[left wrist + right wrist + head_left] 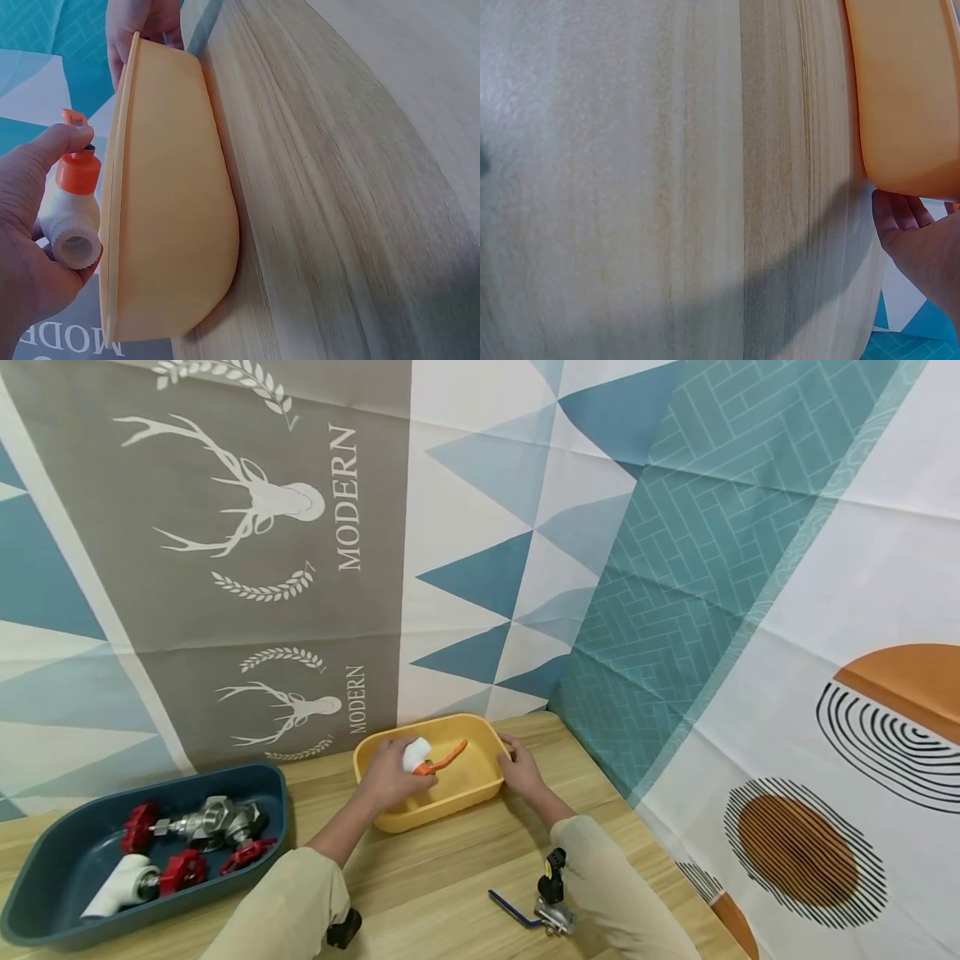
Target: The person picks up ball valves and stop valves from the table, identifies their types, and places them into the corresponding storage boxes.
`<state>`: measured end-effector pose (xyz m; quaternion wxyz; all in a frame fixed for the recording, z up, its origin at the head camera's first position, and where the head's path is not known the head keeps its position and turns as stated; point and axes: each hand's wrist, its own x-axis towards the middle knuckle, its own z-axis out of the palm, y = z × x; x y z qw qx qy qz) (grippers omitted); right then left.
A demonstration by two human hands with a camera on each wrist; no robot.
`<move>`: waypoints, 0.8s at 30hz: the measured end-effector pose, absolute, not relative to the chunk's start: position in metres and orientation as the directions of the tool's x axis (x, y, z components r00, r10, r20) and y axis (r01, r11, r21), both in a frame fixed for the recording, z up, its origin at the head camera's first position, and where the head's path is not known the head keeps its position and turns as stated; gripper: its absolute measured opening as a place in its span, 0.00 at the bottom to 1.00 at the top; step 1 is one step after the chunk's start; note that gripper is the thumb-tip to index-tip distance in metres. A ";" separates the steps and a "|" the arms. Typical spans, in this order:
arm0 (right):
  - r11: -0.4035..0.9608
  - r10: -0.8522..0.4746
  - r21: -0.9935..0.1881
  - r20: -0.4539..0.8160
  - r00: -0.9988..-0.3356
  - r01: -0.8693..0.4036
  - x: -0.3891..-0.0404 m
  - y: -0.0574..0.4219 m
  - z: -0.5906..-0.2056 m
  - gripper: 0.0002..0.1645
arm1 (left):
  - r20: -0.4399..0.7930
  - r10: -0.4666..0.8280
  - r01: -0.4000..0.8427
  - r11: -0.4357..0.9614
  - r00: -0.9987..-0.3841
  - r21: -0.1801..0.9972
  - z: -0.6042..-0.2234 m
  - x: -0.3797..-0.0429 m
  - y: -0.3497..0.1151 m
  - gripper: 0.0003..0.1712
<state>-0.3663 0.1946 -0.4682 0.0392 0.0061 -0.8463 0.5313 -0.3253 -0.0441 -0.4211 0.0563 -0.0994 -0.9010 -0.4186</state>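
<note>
My left hand grips a white plastic ball valve with an orange collar and an orange lever. The valve is over the left part of a yellow plastic bin, with its lever pointing right in the head view. In the left wrist view the thumb lies on the orange part, and the valve's round open end faces the camera. At the bin's right end, my right hand holds the rim, thumb at the top edge and fingers on the outer wall. The right wrist view shows those fingers against the bin's end.
A dark blue bin at the left contains metal valves with red handwheels and a white pipe-like valve. A metal ball valve with a blue lever lies near the right forearm. Patterned cloth hangs behind the wooden table.
</note>
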 end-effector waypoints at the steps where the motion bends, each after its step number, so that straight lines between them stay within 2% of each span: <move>1: 0.436 0.033 -0.898 0.072 -0.997 -0.051 -0.366 0.194 -0.468 0.25 | 0.183 0.132 0.225 0.629 -0.974 0.744 -0.421 -0.326 -0.043 0.40; 16: 0.428 0.046 -0.904 0.042 -0.998 -0.018 -0.368 0.193 -0.470 0.25 | 0.144 0.134 0.196 0.634 -0.980 0.748 -0.419 -0.331 -0.034 0.42; 24: 0.419 0.035 -0.907 0.062 -0.997 -0.042 -0.368 0.194 -0.471 0.25 | 0.149 0.135 0.200 0.631 -0.980 0.750 -0.420 -0.334 -0.029 0.41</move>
